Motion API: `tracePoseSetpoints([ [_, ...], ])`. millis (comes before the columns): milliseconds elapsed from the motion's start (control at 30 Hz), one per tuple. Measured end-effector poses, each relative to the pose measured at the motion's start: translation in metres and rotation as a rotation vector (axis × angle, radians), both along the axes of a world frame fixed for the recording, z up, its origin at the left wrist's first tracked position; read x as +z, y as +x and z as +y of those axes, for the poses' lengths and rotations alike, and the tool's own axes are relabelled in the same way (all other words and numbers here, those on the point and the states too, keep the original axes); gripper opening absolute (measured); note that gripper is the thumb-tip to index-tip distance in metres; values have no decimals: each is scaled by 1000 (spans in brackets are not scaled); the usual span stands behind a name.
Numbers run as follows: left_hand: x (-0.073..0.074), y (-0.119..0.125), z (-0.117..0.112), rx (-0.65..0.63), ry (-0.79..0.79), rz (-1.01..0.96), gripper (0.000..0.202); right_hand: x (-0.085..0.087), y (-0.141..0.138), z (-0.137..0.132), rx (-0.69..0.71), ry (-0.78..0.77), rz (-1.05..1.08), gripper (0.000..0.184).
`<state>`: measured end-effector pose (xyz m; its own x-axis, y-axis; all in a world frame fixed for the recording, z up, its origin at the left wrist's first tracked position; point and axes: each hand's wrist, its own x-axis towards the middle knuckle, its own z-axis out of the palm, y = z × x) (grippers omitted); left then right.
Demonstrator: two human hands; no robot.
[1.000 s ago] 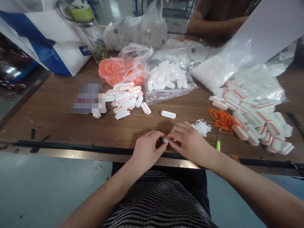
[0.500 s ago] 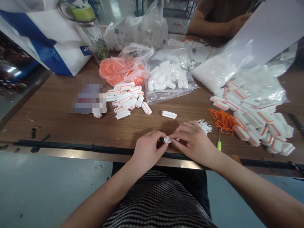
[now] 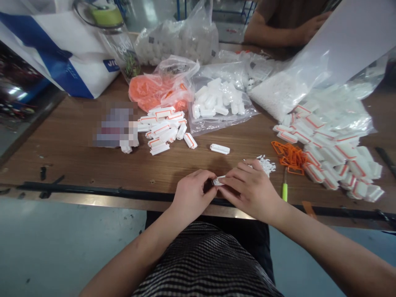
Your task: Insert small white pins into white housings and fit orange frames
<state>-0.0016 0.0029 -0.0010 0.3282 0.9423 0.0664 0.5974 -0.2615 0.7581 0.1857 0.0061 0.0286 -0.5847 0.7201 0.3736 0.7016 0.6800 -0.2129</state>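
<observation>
Near the table's front edge, my left hand (image 3: 194, 192) pinches one end of a small white plastic piece (image 3: 219, 180). My right hand (image 3: 252, 189) has its fingers closed over the other end of that same piece, hiding most of it. Just behind my right hand lies a heap of tiny white parts (image 3: 266, 164). A single white plastic housing (image 3: 220, 149) rests flat on the table beyond my hands. To the right are a pile of orange frames (image 3: 289, 156) and a tool with a green handle (image 3: 284, 192).
White housings with orange trim lie piled on the left (image 3: 161, 128) and right (image 3: 337, 152). Behind them are a bag of orange parts (image 3: 148, 88), a bag of white parts (image 3: 216, 99) and a bag of white granules (image 3: 278, 93). A bottle (image 3: 119, 45) and another person's arm (image 3: 275, 35) are farther back.
My right hand has shifted slightly left, and its fingers now cover more of the white piece. My left hand stays in place.
</observation>
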Motion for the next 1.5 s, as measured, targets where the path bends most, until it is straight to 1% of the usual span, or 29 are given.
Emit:
tracePoseSetpoints([
  [67,-1,-1,0,-1,-5,0,16,-1,-2,1,-29,-33,-3,20],
  [200,1,0,1,-2,-3,0,11,-3,-3,5,-43,-149,23,21],
  [367,2,1,1,2,-5,8,9,-3,1,9,-63,-257,91,20],
  [500,1,0,0,4,4,6,8,-3,2,13,-76,-376,144,17],
  [633,2,0,0,2,-6,-3,7,-2,5,15,-95,-461,241,16],
  [733,4,0,1,0,-18,-7,8,-1,10,16,-96,-438,241,15],
  [867,4,1,0,-2,-22,-15,9,5,15,14,-46,-320,74,19],
  [1000,3,1,0,4,-18,-8,8,9,11,12,14,-272,-61,24],
  [1100,2,2,0,10,-8,6,7,9,6,11,19,-224,-114,26],
  [1200,2,2,-1,12,1,10,8,6,3,10,3,-223,-95,25],
  [1367,3,1,-1,4,-6,0,10,3,2,12,-56,-330,70,17],
  [1433,4,1,-1,5,-12,8,9,4,1,13,-62,-318,68,17],
  [1500,4,1,0,12,-17,20,9,6,-1,14,-45,-280,13,19],
])
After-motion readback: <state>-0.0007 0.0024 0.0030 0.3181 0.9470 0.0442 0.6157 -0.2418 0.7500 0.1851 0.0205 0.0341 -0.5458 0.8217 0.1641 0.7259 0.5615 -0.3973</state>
